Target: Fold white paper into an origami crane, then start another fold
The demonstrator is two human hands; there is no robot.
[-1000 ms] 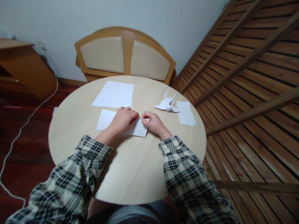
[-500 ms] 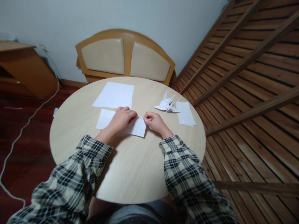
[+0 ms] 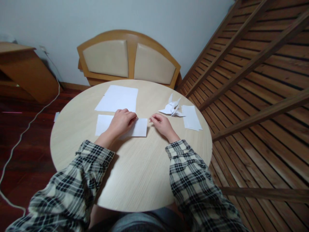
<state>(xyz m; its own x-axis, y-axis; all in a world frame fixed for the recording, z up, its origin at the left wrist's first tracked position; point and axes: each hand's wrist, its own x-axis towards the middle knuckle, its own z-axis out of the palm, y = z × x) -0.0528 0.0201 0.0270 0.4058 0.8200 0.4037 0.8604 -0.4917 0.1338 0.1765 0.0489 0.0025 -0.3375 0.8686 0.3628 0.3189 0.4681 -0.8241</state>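
One paper (image 3: 141, 128), left hand (image 3: 122, 122) atop, right (image 3: 162, 124) beside

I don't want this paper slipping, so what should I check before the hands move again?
1. Left hand on the paper: ok, it lies across the middle.
2. Right hand on the paper: not ok, it's just beyond the right end.
3. Paper flat underneath: cannot tell, the left hand covers its middle.
4. Folded paper figure apart from the right hand: ok.
5. Small sheets squared up: not ok, their edges don't line up.
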